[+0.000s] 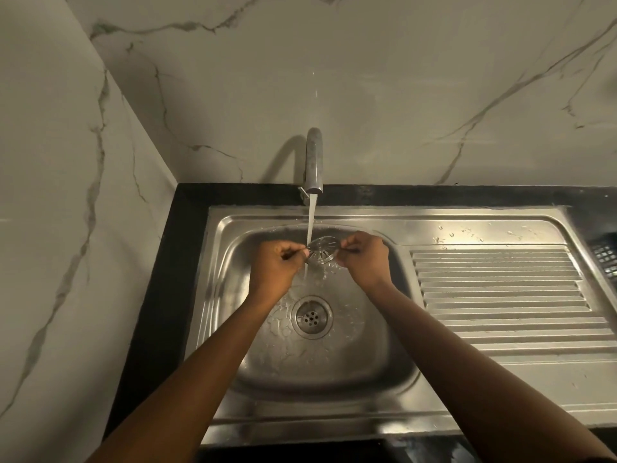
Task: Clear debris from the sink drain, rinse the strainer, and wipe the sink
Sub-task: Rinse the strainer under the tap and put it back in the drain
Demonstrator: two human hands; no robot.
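Note:
A round metal strainer is held tilted above the steel sink basin, under the stream of water running from the tap. My left hand pinches its left edge and my right hand pinches its right edge. Water falls past the strainer onto the basin floor. Below my hands lies the open drain, with small holes at its centre and water pooled around it.
A ribbed steel draining board runs to the right of the basin. A dark basket sits at the far right edge. Black countertop frames the sink; marble walls stand behind and to the left.

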